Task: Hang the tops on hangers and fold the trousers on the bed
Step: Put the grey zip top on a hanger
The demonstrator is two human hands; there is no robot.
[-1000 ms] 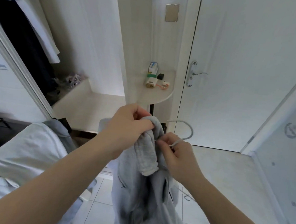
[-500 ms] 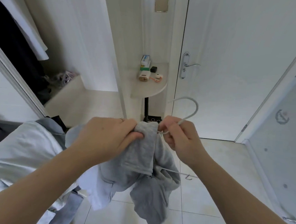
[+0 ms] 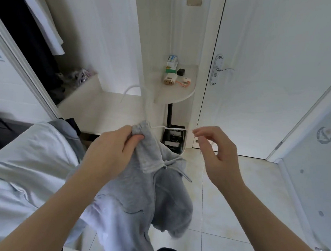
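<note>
Gripping the grey hoodie (image 3: 142,192), hanging lengthwise downward, in my left hand (image 3: 110,151); my right hand (image 3: 217,150) pinches the white hanger (image 3: 177,128), arm lying left-right.

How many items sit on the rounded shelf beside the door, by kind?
Small boxes, stacked: 2 (blue-white box on green box)
Black block: 1
White device with gold end: 1
White-and-orange gadget: 1
Total: 5
</note>
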